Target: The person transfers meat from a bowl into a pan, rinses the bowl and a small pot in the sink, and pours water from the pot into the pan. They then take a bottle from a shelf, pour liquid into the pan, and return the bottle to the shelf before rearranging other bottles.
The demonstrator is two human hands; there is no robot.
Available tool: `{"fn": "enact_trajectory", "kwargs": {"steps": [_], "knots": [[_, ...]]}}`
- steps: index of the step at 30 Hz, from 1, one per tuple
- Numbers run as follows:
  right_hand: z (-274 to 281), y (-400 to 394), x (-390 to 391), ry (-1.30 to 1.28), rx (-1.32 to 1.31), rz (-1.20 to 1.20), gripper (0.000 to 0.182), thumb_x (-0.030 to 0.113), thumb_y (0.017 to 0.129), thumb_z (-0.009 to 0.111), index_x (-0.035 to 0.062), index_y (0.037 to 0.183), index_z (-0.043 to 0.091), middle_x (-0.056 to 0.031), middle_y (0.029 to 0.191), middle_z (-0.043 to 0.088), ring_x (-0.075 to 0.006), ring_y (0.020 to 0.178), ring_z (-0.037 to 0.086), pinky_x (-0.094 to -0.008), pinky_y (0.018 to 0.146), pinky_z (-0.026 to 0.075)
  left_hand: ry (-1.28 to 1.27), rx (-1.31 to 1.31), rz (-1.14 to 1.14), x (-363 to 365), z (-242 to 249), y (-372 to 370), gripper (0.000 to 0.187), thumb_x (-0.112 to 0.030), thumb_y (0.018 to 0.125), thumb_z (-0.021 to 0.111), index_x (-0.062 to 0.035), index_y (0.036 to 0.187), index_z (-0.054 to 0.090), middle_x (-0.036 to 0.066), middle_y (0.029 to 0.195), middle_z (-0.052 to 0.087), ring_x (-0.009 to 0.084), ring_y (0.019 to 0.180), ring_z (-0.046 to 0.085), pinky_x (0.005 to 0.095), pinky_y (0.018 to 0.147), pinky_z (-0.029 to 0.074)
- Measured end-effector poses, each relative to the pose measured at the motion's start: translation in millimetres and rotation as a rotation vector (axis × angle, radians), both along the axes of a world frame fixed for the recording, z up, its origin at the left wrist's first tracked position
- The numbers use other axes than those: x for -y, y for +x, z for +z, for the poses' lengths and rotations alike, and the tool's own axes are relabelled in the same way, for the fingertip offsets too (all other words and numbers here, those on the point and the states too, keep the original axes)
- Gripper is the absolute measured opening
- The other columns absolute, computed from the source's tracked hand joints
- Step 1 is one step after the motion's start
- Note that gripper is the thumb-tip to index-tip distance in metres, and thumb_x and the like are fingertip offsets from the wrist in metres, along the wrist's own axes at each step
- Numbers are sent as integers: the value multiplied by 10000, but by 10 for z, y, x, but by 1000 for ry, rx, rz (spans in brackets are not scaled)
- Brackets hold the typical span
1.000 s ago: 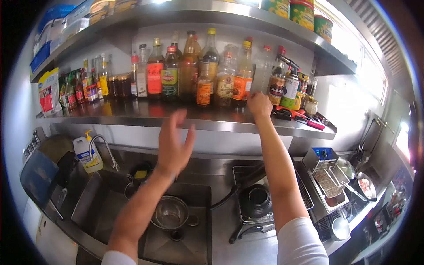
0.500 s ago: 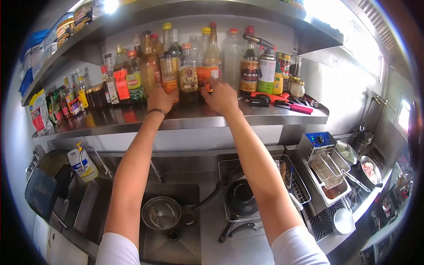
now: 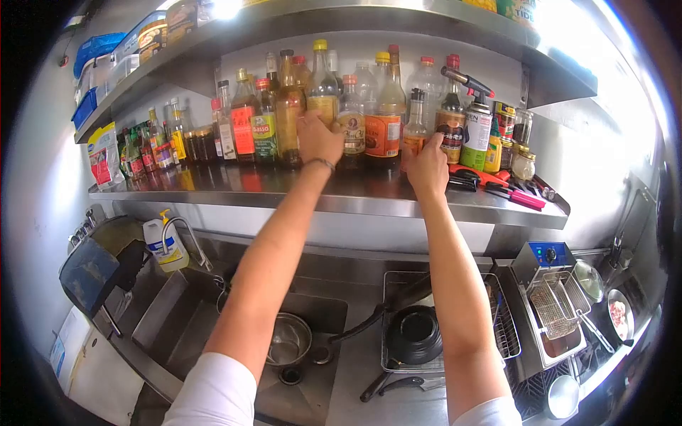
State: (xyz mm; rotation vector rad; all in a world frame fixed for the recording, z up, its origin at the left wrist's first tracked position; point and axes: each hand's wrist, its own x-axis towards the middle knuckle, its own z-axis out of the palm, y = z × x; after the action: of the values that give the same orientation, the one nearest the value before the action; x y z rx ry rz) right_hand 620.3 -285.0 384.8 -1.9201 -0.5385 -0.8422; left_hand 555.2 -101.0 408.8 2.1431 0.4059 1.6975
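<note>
My left hand (image 3: pixel 320 142) is closed around the lower part of a tall glass bottle (image 3: pixel 322 84) with a yellow cap and yellow label. My right hand (image 3: pixel 428 169) grips a small clear bottle (image 3: pixel 415 129) with a dark cap and an orange label, low on the steel shelf. Between my hands stand a round-labelled bottle (image 3: pixel 351 117) with a reddish cap and an orange-labelled bottle (image 3: pixel 383 135). Just right of my right hand is a dark sauce bottle (image 3: pixel 450 117) with a red cap. My fingers hide parts of both held bottles.
A blowtorch on a gas can (image 3: pixel 476 131), jars (image 3: pixel 523 165) and pink-handled tools (image 3: pixel 526 198) sit on the shelf's right. Several sauce bottles line its left. Below are a sink with a metal bowl (image 3: pixel 290 339), a black pan (image 3: pixel 413 335) and a fryer (image 3: pixel 550 302).
The small dark-capped bottle has gone from my left hand to my right, further right along the shelf. My left hand now holds the yellow-capped bottle. The view has turned left.
</note>
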Motion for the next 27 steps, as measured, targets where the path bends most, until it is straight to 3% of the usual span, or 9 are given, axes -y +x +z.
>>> {"fn": "enact_trajectory", "kwargs": {"steps": [4,7,11,13,16,19,21,27], "knots": [[-132,195,-26,-141,7,-79,293,206,795,581,1,998,534,-223,976,594,-389,848,621,-443,707,514,-16,-50,162,-290,8,233,688,-183,697,690,109,1222,353,315,1232,409,405,1166,417,412,968,389],[-161,143,-16,-278,16,-135,221,162,789,538,3,924,611,-212,987,590,-366,856,631,-432,720,521,-16,-2,211,-333,-35,346,753,-185,691,695,126,1251,299,331,1215,416,410,1168,417,419,965,391],[-187,89,-11,-315,104,-120,229,150,775,508,4,914,615,-202,976,587,-362,854,632,-428,723,523,-89,-143,217,-438,-1,348,727,-220,702,692,151,1219,341,326,1188,436,410,1114,459,417,944,407],[-169,62,-6,-323,94,-126,247,167,772,517,2,933,604,-203,990,580,-363,852,629,-433,717,523,8,-143,295,-381,-43,372,683,-230,707,693,150,1185,389,291,1138,475,406,1054,498,415,923,421],[-144,9,2,-277,106,-127,262,190,773,527,4,945,593,-202,1007,575,-359,856,626,-437,714,523,-74,-49,321,-392,-75,438,630,-251,710,691,141,1135,441,273,1104,508,397,1021,517,401,909,429],[-130,-29,21,-272,106,-108,268,206,775,533,6,944,587,-198,1009,574,-353,854,626,-438,709,523,30,18,322,-453,-70,425,618,-310,704,691,120,1087,467,283,1091,529,394,1000,529,397,882,443],[-130,-35,24,-267,112,-101,268,205,775,533,4,943,587,-199,1000,577,-353,851,626,-436,712,522,-127,-168,266,-384,-29,350,678,-371,690,685,109,1104,445,283,1064,548,390,1024,522,404,882,438],[-106,-37,27,-284,89,-63,289,235,778,535,8,949,588,-188,966,604,-353,877,612,-441,748,499,-344,-14,-23,-106,-34,192,692,-405,687,678,107,1114,493,255,1072,580,330,1035,549,376,905,420]]}}
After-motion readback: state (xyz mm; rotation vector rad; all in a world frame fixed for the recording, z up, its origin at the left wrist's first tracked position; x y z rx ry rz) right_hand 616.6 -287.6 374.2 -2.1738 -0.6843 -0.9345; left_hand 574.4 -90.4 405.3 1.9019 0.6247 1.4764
